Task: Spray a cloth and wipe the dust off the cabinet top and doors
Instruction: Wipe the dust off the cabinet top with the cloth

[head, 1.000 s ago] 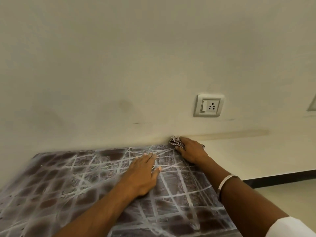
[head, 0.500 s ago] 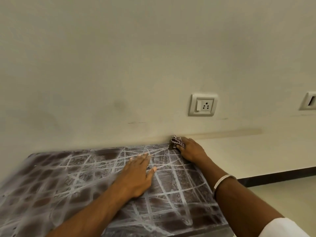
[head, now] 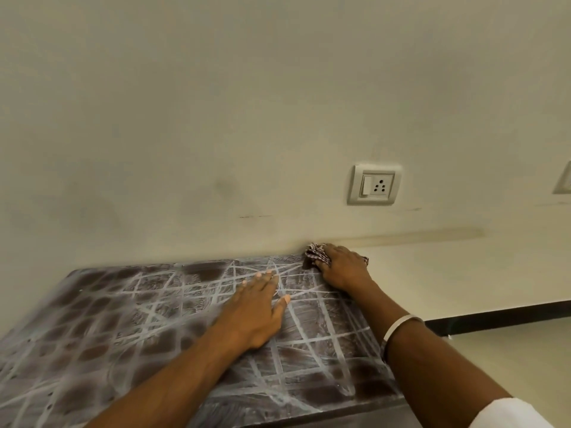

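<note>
Up top, the right hand (head: 344, 268) is pressing a bunched checked cloth (head: 315, 254) onto the far right corner of the dusty cabinet top (head: 129, 329), against the wall (head: 247, 103). Nearer, the left hand (head: 251, 310) is lying flat on it, fingers spread, holding nothing. A socket (head: 375, 185) is sitting above.

Dark brown cabinet top (head: 129, 329) crossed with pale dust streaks as landmark. Right hand (head: 344, 268) pressing crumpled checked cloth (head: 315, 254) onto its far right corner, against cream wall (head: 216, 118). Left hand (head: 253, 307) flat, fingers spread, mid-top. White socket plate (head: 375, 184) above that corner.
</note>
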`<state>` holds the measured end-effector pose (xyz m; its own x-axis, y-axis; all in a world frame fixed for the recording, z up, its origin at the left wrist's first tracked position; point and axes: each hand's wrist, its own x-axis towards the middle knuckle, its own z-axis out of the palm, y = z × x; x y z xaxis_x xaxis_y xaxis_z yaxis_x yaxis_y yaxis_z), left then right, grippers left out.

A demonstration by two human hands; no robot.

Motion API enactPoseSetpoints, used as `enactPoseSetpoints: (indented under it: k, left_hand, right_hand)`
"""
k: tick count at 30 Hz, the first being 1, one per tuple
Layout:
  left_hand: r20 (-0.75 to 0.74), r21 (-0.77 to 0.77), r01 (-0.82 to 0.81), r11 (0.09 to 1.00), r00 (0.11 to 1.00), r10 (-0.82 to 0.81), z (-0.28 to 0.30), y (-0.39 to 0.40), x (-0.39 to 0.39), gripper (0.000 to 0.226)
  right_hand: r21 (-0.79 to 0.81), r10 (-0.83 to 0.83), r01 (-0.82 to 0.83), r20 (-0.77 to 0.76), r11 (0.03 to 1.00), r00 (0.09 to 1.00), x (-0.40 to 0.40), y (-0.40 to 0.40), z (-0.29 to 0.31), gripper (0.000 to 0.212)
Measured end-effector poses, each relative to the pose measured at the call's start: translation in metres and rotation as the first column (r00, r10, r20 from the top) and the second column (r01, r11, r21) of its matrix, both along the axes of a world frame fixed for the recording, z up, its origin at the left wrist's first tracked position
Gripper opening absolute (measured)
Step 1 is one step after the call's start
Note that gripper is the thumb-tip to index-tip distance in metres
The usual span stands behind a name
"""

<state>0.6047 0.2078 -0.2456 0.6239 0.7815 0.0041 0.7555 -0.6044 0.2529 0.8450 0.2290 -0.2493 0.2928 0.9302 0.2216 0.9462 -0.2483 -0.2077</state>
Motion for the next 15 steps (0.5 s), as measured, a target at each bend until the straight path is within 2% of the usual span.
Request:
enactPoseSetpoints:
  k: [5,10,15]
  left_hand:
    - [0.004,-0.011,-0.001,1.0,1.0,0.001,-0.001,-0.006,0.002,0.064]
    - [0.01,-0.023,0.001,1.0,1.0,-0.001,-0.004,-0.007,-0.002,0.064]
    - [0.014,-0.014,0.009,1.0,1.0,-0.009,-0.002,-0.012,0.005,0.063]
  right_hand:
    - [-0.025,0.089,-0.089,0.008,0.996,0.996,0.005,-0.012,-0.002,0.06]
    - [-0.074,-0.011,0.012,0.014,0.997,1.0,0.007,-0.011,0.001,0.061]
    - [-0.058,0.106,-0.104,0.025,0.993,0.994,-0.005,-0.025,-0.005,0.061]
